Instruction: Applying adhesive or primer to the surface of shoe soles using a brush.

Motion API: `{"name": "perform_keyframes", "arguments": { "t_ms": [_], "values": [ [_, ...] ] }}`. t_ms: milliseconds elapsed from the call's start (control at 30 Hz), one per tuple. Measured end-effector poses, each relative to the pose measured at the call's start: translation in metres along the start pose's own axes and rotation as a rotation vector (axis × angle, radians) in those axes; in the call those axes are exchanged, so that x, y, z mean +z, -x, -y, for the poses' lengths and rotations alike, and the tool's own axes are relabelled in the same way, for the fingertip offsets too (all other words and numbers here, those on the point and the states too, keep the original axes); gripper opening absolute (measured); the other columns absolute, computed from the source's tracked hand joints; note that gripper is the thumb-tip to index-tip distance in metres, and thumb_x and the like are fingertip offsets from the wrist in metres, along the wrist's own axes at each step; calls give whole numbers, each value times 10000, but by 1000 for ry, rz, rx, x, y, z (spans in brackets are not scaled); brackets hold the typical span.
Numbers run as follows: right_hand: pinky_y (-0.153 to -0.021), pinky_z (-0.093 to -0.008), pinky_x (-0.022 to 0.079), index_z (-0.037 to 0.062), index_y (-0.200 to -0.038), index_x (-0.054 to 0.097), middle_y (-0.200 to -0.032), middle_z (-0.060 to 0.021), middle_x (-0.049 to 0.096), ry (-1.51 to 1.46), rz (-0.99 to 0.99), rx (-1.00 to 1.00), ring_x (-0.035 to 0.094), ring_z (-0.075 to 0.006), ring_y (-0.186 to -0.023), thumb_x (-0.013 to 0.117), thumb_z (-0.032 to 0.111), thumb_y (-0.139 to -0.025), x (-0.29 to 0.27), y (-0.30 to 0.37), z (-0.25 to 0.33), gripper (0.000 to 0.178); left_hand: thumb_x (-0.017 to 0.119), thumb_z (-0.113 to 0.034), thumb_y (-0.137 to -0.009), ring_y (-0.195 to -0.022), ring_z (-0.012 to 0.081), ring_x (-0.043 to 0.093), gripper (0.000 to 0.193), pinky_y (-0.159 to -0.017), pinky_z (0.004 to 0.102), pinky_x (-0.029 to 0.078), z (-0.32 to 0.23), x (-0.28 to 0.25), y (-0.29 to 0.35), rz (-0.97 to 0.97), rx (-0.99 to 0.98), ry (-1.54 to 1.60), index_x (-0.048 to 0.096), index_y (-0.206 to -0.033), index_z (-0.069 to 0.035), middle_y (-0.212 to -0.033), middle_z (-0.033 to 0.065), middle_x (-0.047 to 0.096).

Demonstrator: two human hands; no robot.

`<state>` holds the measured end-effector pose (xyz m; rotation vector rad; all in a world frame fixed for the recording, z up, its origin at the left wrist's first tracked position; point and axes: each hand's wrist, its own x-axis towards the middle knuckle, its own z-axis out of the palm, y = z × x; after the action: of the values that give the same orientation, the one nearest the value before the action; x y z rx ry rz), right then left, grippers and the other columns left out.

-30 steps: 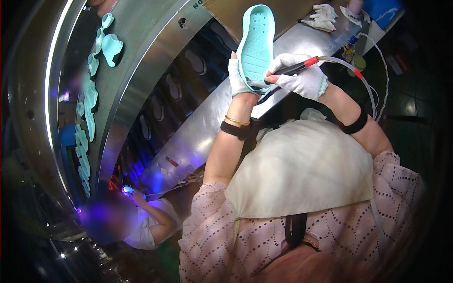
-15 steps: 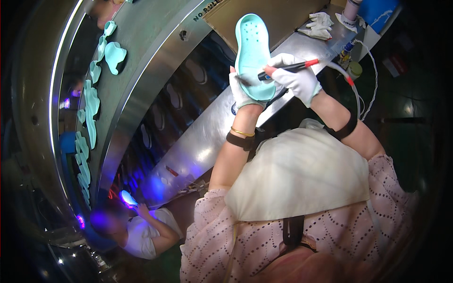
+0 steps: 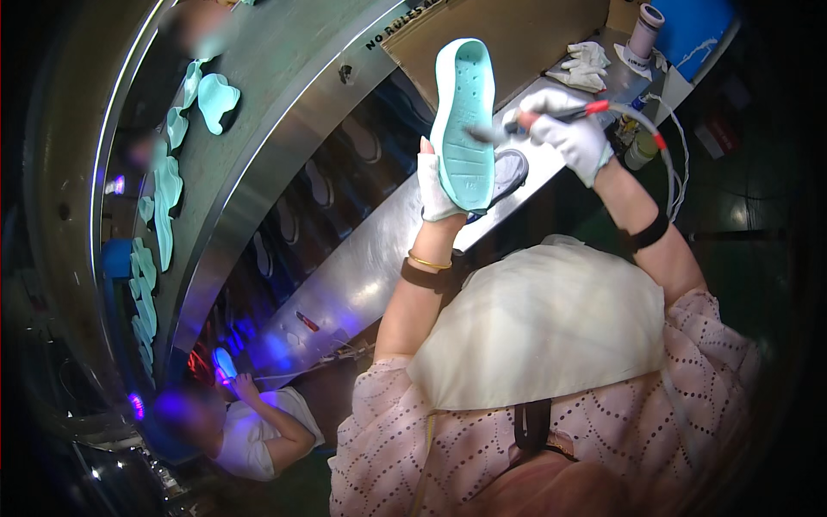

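A pale turquoise shoe sole (image 3: 457, 116) stands lengthwise from 12 to 6 o'clock, hollow side showing, small holes at its 12 o'clock end, ridges crossing the lower half. The gloved left hand (image 3: 436, 188) supports it at 7 o'clock. From 3 o'clock, the gloved right hand (image 3: 570, 145) holds a dark-handled brush (image 3: 497, 134) over its middle, bristles blurred, contact unclear.

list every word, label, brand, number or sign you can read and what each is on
Metal rim: dark capital lettering, partly legible; I won't copy it out.
White label by the pale cylinder: dark print, too small to read.
Turquoise sole: molded marks near the heel and middle, too small to read.
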<state>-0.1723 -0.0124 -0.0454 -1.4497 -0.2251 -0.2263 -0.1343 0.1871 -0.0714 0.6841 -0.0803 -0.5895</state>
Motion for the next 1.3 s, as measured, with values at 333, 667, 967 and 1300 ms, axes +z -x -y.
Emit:
{"name": "perform_keyframes", "arguments": {
  "t_ms": [333, 667, 967, 1300],
  "values": [
    [-720, -256, 466, 31, -834, 601, -840, -59, 607, 495, 266, -156, 587, -163, -773, 692, 44, -714, -6, 3, 18, 151, 279, -529, -913, -943, 232, 581, 606, -846, 340, 457, -12, -3, -1, 23, 41, -178, 458, -1233, -47, -1085, 131, 581],
    [-581, -203, 431, 61, -824, 611, -741, -19, 588, 192, 244, 481, 561, -90, -670, 600, 198, -827, 10, -1, 23, 137, 279, -537, -905, -956, 225, 578, 605, -840, 346, 470, -12, 1, -6, 36, 35, -150, 438, -1244, -61, -1100, 116, 566],
    [-759, -239, 478, -3, -1008, 543, -960, -87, 615, -188, -201, -274, 594, -148, -914, 564, -16, -821, -2, -61, -11, 188, 266, -556, -886, -1024, 311, 559, 676, -892, 405, 455, -22, 18, 3, 211, 56, -127, 369, -1301, -33, -1169, 184, 533],
    [-692, -167, 458, -25, -1021, 557, -1027, -136, 603, -146, -99, -280, 582, -95, -801, 492, -31, -858, 20, -30, 59, 176, 185, -540, -896, -948, 374, 571, 670, -786, 481, 492, -144, 72, -39, 190, 221, -109, 346, -1298, -29, -1153, 208, 527]
  ]
}}
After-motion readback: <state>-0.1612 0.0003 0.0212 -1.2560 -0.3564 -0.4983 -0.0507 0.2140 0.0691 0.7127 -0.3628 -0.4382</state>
